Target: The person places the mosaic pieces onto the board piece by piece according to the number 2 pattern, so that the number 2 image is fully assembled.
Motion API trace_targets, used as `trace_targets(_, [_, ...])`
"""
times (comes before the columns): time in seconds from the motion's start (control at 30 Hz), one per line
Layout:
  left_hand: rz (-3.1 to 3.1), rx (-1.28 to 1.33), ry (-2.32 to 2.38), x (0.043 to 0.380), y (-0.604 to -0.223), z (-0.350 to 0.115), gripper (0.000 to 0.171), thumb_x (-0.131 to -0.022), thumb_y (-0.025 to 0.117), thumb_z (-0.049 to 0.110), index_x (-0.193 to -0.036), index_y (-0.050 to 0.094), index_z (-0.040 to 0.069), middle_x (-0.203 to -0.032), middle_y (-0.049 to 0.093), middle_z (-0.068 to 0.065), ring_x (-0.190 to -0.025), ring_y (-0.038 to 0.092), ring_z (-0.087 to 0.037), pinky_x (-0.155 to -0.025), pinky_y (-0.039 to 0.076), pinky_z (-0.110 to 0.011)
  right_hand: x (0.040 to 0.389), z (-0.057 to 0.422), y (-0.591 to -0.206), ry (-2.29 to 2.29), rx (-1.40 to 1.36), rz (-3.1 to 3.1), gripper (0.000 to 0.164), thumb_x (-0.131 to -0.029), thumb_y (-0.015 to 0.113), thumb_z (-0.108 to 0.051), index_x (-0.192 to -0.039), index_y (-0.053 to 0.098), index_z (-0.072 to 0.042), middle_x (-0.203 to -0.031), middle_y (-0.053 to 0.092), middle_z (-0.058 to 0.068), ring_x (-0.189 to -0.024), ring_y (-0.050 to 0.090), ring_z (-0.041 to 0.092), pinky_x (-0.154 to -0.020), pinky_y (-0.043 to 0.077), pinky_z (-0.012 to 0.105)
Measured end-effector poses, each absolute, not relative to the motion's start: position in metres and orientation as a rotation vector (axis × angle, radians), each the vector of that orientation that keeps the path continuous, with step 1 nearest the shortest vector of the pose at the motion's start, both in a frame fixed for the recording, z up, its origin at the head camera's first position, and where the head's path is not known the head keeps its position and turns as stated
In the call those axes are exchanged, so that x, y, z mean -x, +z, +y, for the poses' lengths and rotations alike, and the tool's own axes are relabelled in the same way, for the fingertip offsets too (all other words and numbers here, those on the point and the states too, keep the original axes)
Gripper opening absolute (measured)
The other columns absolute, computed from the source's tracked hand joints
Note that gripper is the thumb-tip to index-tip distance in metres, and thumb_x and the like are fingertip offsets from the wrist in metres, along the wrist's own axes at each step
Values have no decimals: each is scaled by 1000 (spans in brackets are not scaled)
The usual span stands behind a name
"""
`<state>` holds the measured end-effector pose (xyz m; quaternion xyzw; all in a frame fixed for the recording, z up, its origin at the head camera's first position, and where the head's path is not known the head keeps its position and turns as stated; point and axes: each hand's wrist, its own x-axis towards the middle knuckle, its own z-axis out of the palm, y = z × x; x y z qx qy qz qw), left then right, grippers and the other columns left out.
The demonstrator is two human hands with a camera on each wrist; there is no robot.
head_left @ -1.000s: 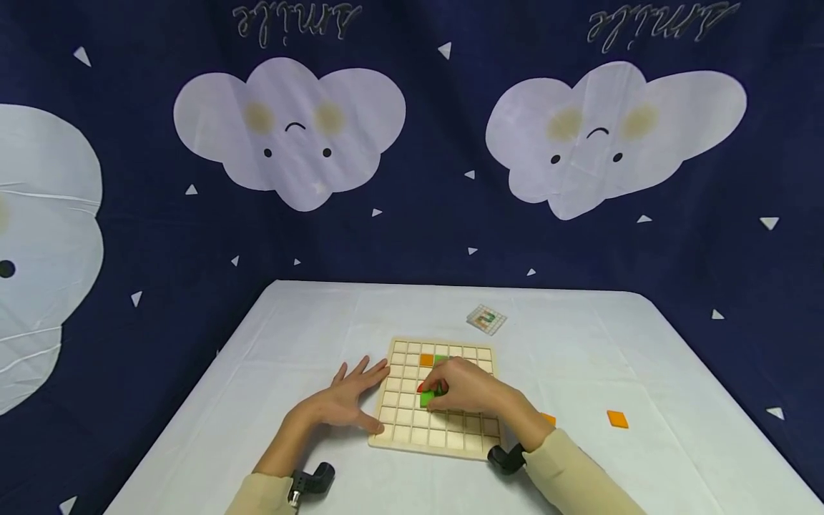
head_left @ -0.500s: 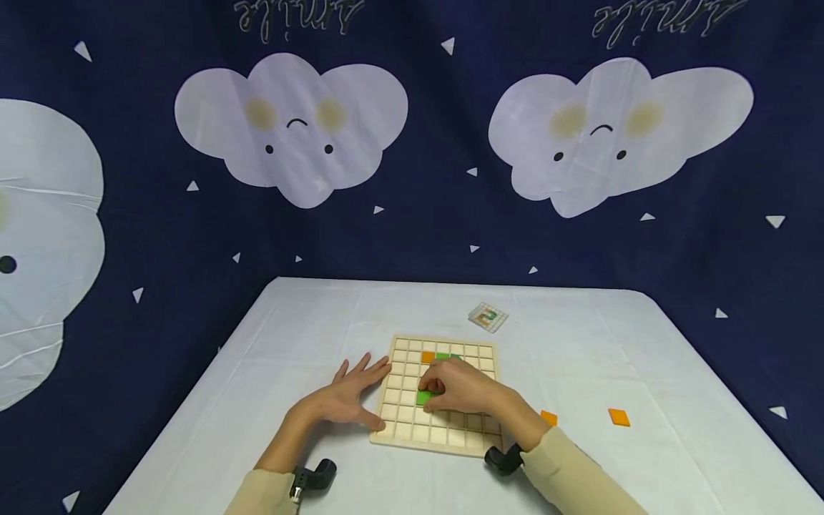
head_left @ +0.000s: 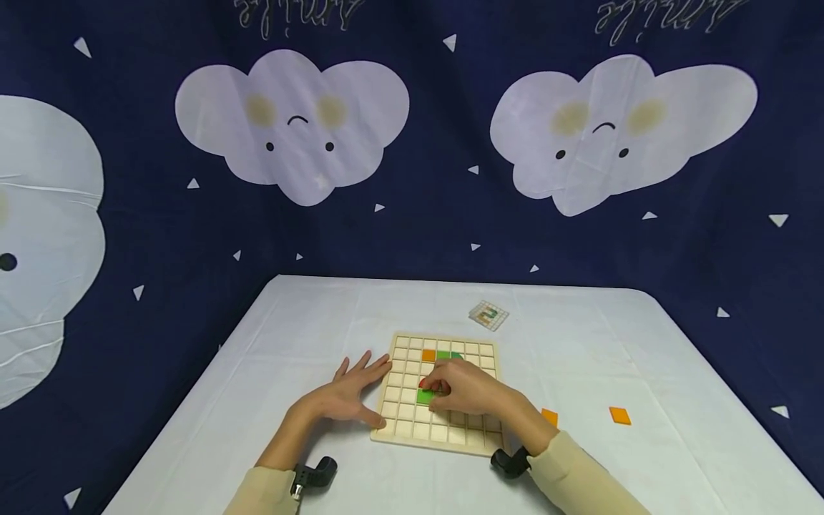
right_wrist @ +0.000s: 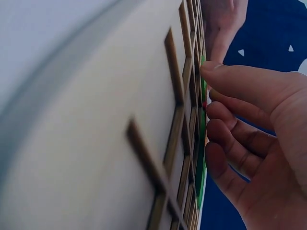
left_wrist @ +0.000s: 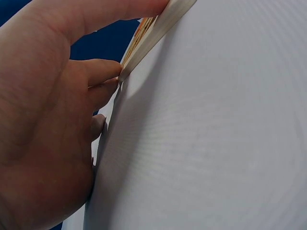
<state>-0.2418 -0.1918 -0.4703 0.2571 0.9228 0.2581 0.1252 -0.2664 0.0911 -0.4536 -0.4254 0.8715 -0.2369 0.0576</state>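
Note:
A square wooden grid board (head_left: 404, 429) lies on the white table. My left hand (head_left: 344, 399) is spread at the board's left side, thumb and fingertips touching its edge; the left wrist view shows the thumb on the wooden rim (left_wrist: 165, 21). Over the middle of the grid, my right hand (head_left: 468, 386) has bent fingers, with thumb and index finger at opposite edges of a green tile (head_left: 425, 396). A bit of red piece (head_left: 422, 383) shows just behind that tile, mostly hidden by the fingers. Farther up sit an orange tile (head_left: 428, 355), a light green tile (head_left: 443, 355) and a partly covered darker green piece (head_left: 457, 355).
Behind the board lies a small pattern card (head_left: 489, 315), seemingly in a stack. Two loose orange tiles are to the right: one (head_left: 549, 417) partly behind the right forearm, another (head_left: 620, 415) farther out. A dark blue curtain (head_left: 438, 236) with clouds hangs behind the table.
My right fingers have shifted slightly at the green tile, which now sits flatter and straighter in the grid. The red piece went out of sight, then reappeared. My left hand stays in place.

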Motion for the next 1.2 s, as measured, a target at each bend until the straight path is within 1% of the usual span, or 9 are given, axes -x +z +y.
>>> trace_targets(0.1, [2689,-748,753,242,-470,-191,107,-67,77,56,-153,27,17,-159,14,7,-145,-2,-26,-112,-9,-55,266,97,-454,-725,1284,2652,22,-83,76,-25,-103,74,-16,-84,57,-14,-70,51,3,-64,47,20])
trace_targets(0.2, [2686,-754,758,241,-469,-191,107,-67,77,55,-153,26,17,-159,14,6,-145,-2,-26,-112,-9,-55,265,104,-454,-733,1274,2670,22,-82,76,-26,-103,74,-17,-84,57,-13,-70,51,4,-65,45,22])
trace_targets(0.4, [2688,-743,755,238,-467,-193,107,-67,78,54,-153,27,16,-159,14,5,-145,-2,-27,-112,-9,-55,263,116,-454,-777,1228,2672,24,-84,75,-26,-106,73,-17,-92,60,-11,-75,53,6,-68,47,23])
trace_targets(0.57, [2688,-743,756,239,-468,-192,108,-66,78,56,-153,27,17,-159,15,6,-145,-2,-27,-112,-8,-55,261,127,-453,-804,1200,2679,23,-83,75,-24,-104,73,-15,-93,61,-8,-78,57,8,-69,48,23])
trace_targets(0.77, [2680,-740,753,239,-468,-191,109,-66,78,55,-153,26,17,-159,14,7,-145,-2,-26,-112,-8,-54,259,144,-452,-843,1198,2685,21,-83,75,-20,-103,73,-13,-92,62,-4,-76,58,12,-66,49,24])
trace_targets(0.97, [2688,-734,752,239,-467,-192,108,-66,79,54,-153,27,17,-159,14,6,-145,-2,-27,-112,-8,-55,258,157,-451,-827,1152,2700,23,-84,75,-25,-105,73,-16,-89,61,-5,-75,57,13,-65,48,23])
trace_targets(1.2, [2686,-755,771,239,-466,-191,107,-67,79,53,-153,27,16,-159,15,4,-145,-1,-28,-112,-8,-56,256,174,-454,-808,1094,2741,23,-84,75,-26,-105,72,-16,-88,59,-8,-75,55,11,-64,48,23])
